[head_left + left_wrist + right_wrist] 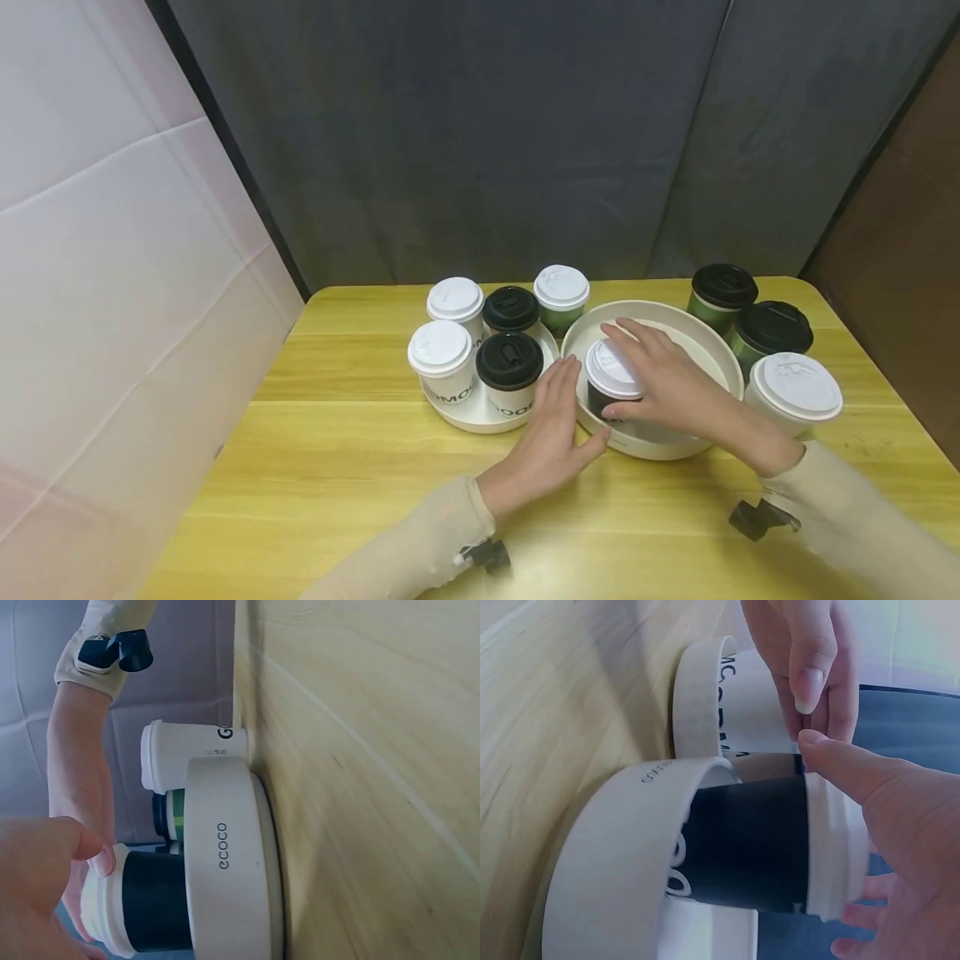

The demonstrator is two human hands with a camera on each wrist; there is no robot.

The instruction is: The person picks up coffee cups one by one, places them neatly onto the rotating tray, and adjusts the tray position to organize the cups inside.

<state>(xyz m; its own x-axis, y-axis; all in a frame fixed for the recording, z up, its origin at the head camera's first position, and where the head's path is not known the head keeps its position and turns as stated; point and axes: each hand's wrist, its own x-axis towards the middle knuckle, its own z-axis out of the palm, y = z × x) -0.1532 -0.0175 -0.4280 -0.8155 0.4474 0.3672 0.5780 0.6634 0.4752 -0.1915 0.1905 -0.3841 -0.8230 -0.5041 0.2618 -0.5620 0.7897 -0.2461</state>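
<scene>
A dark paper cup with a white lid stands inside the deep cream tray on the right, its base hidden by the tray wall in both wrist views. My right hand holds this cup near its lid, thumb on one side and fingers on the other. The thumb lies against the lid in the right wrist view. My left hand, fingers straight, hovers between the two trays. Its fingertips come close to a black-lidded cup on the left white tray and hold nothing.
More cups with white lids and black lids stand on the left tray. A green cup is behind it. Right of the deep tray are two black-lidded green cups and a white cup. A dark curtain hangs behind the wooden table.
</scene>
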